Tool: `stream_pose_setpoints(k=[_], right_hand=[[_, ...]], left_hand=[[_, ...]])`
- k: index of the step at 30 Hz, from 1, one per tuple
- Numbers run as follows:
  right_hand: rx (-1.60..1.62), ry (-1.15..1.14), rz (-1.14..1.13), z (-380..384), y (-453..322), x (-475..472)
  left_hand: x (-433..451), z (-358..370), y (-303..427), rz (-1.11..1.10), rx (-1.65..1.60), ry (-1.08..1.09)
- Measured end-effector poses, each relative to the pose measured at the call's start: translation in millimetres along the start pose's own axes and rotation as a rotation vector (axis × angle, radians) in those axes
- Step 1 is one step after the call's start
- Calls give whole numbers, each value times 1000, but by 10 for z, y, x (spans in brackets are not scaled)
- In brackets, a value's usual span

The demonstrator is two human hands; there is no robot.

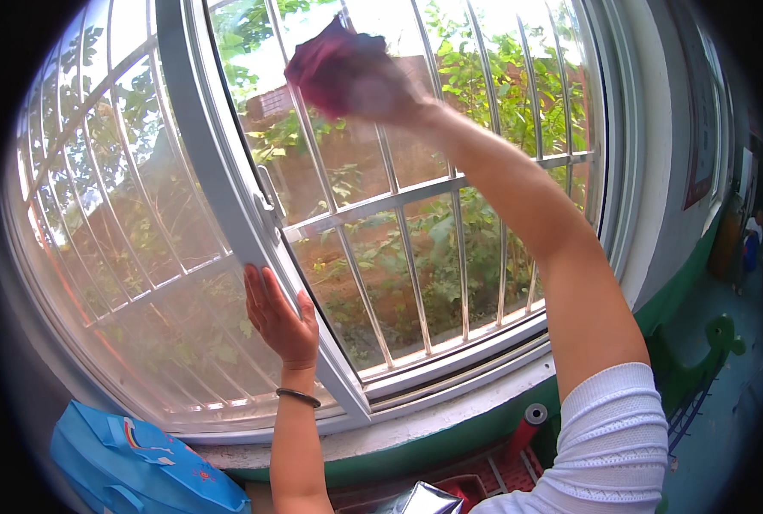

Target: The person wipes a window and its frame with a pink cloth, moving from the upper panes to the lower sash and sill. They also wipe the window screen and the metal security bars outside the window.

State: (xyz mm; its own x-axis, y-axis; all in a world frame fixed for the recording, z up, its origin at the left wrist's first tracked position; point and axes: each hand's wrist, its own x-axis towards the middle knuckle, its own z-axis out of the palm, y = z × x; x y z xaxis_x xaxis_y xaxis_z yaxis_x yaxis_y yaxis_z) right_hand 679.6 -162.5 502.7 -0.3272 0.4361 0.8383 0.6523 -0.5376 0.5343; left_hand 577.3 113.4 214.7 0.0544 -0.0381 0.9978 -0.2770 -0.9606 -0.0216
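My right hand [388, 93] holds a dark red cloth [330, 64] against or close before the upper part of the right window pane [368, 257]; hand and cloth are blurred. Lower and to the left, my left hand [283, 318] rests on the white sliding window frame [227, 154], with its fingers pointing up and nothing held in it. A dark bangle circles the left wrist. Just above that hand, the window latch [271, 202] sits on the frame. Metal bars and green plants show behind the glass.
A light blue bag [143, 462] stands at the lower left, by the white window sill [394, 434]. Beneath the sill are a red tube-like thing [524, 430] and a silvery object [427, 498]. A green animal-shaped item [709, 347] is at the right, on a bluish floor.
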Motion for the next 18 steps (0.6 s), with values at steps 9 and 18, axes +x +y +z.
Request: stream_pose_setpoints(k=[9, 18], right_hand=[[-427, 529, 627, -378, 1052, 122], [-254, 127, -17, 486, -295, 761]], left_hand=[[-23, 5, 21, 3, -30, 4], [-39, 76, 7, 43, 28, 23]])
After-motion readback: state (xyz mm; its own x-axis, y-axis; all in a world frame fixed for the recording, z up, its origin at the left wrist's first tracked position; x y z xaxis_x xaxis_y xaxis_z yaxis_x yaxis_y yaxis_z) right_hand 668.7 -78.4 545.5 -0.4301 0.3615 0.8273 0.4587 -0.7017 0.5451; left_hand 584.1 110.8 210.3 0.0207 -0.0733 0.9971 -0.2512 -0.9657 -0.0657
